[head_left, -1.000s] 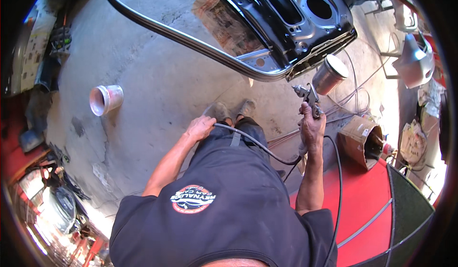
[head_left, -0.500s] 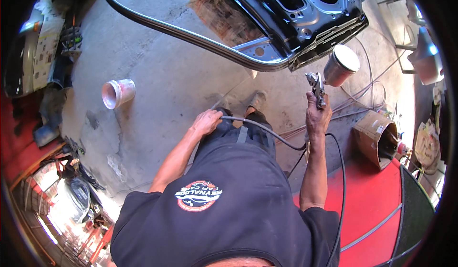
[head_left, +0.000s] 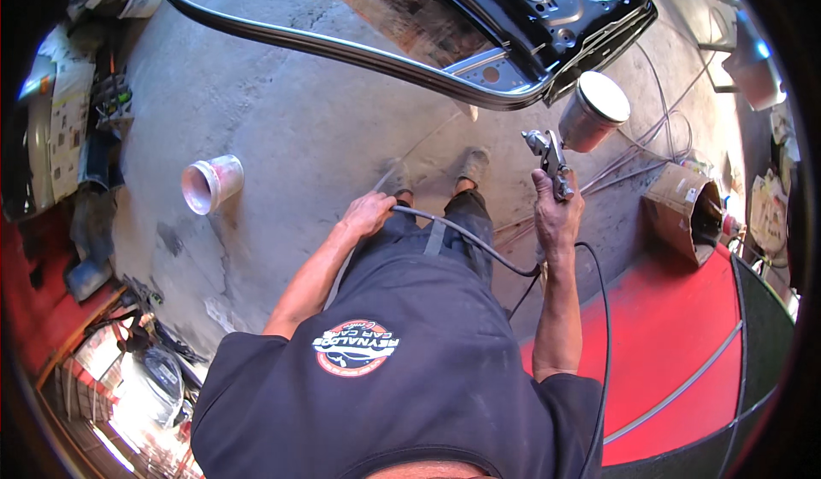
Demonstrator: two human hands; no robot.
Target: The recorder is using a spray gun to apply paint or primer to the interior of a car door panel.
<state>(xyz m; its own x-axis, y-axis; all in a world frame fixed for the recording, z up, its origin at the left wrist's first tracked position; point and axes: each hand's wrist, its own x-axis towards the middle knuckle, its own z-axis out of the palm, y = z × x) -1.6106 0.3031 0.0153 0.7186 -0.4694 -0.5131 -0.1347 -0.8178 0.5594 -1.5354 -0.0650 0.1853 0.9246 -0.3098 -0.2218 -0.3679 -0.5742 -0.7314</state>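
My right hand [head_left: 559,214] grips a metal spray gun [head_left: 552,158] upright, with its silver cup [head_left: 593,115] angled up to the right, just below a glossy black car door [head_left: 590,21] with a long curved window frame [head_left: 342,47]. A hose runs from the gun's handle area. My left hand [head_left: 370,214] is closed on that grey hose [head_left: 462,238] at waist height, over my dark trousers. A pinkish-white bucket [head_left: 224,180] lies on its side on the concrete floor to my left.
A cardboard box [head_left: 671,201] and hoses [head_left: 650,150] lie on the floor at right. A red panel [head_left: 650,368] is beside me at lower right. Car parts and papers [head_left: 73,115] line the left side; a silver bumper piece [head_left: 753,68] stands at far right.
The view has shifted, so the door sits higher in the picture. My right hand with the gun has risen slightly in view; both hands keep their grip.
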